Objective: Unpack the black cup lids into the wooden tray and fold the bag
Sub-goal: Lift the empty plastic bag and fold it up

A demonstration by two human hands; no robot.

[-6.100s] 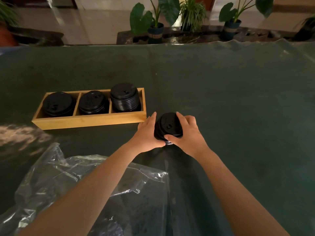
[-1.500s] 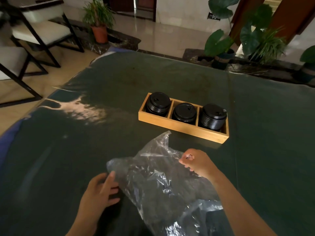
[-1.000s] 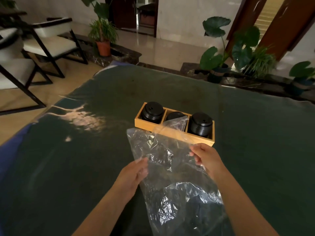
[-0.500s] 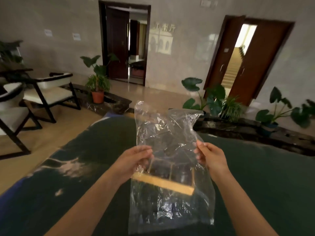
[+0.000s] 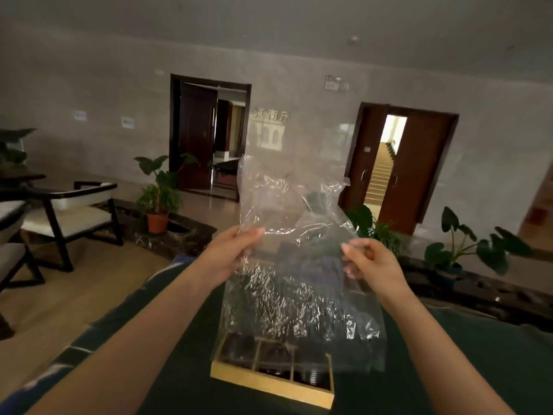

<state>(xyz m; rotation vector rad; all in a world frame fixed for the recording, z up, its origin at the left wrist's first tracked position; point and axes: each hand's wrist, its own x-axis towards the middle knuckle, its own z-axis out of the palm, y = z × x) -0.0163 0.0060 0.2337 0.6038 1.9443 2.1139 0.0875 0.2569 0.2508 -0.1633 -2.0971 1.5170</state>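
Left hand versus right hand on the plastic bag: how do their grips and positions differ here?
The left hand pinches the left edge of the plastic bag; the right hand pinches the right edge. The left hand sits slightly higher in the frame than the right hand. The left hand's fingers look straighter, the right hand's more curled. Both hold the bag up in the air, the wooden tray showing through it.

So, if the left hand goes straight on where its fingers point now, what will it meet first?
The clear plastic bag, which the left hand pinches at its edge. Past the film, probably the right hand at similar height, though depth is unclear.
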